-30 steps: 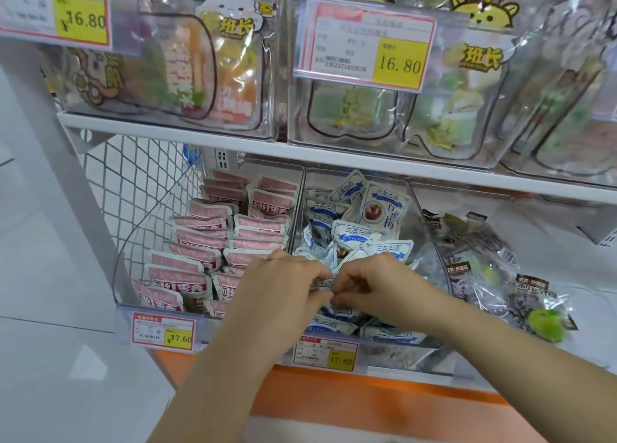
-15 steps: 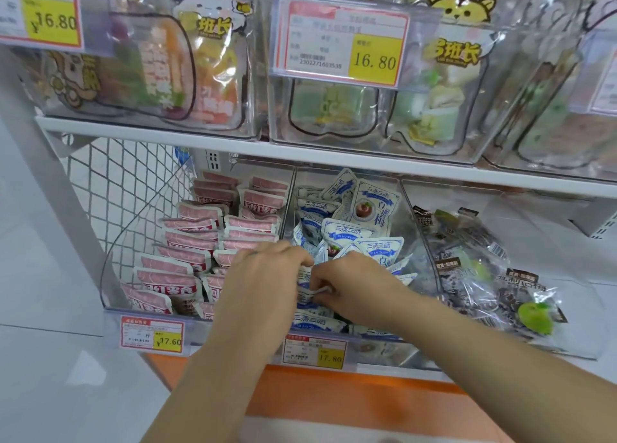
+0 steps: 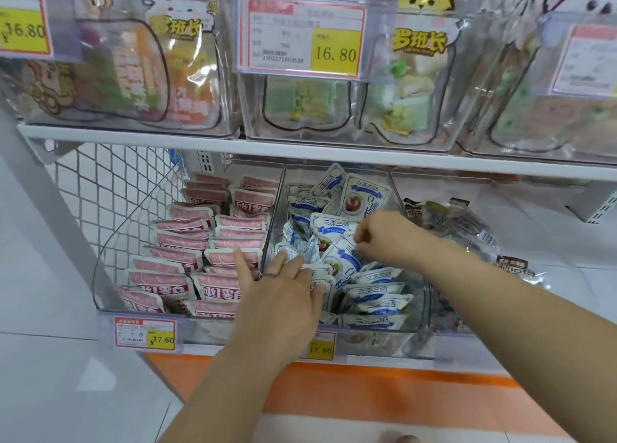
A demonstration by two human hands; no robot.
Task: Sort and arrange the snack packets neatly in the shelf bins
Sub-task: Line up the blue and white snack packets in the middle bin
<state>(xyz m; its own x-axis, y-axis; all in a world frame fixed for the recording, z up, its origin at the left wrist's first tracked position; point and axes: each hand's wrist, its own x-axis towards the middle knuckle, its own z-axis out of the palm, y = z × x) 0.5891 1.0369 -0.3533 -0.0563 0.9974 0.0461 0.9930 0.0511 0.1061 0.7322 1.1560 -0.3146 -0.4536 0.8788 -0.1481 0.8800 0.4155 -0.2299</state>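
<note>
Blue-white packets | left hand fingers spread, resting on them | right hand pinches one's edge

Upper price tag 16.80; lower tag 17.60.

The left forearm is bare and rises from the bottom edge, slanting up and to the right. The left hand lies palm down with its back to the camera, fingers spread and mostly straight. The bare right forearm comes in from the right edge, angled up and to the left. The right hand is higher and apart from the left, its fingers curled tight and pinching the top corner of a blue-and-white snack packet.
</note>
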